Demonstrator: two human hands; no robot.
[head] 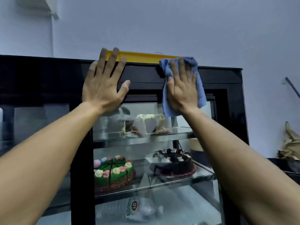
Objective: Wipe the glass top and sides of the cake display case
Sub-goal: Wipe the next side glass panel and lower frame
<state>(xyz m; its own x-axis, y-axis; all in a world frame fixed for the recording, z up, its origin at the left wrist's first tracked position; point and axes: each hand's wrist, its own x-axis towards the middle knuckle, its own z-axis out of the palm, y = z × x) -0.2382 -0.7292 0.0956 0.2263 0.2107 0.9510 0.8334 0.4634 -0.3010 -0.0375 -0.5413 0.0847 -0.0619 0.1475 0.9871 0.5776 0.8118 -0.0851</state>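
Note:
A black-framed cake display case (227, 75) with glass front stands before me. My right hand (182, 90) lies flat, fingers straight, pressing a blue cloth (200, 88) against the case's upper front frame, the cloth reaching up over the top edge. My left hand (103, 85) is spread flat on the same upper frame, fingertips reaching a yellow strip (141, 56) that lies along the top. Inside, a white cake (151, 123) sits on the upper glass shelf; a green cake (112, 173) and a chocolate cake (174, 162) sit on the shelf below.
A plastic water bottle (139, 208) lies on the case's lowest level. A pale wall rises behind the case. Crumpled brown paper (290, 143) sits on a dark surface at the right. A darker glass section (37, 127) adjoins on the left.

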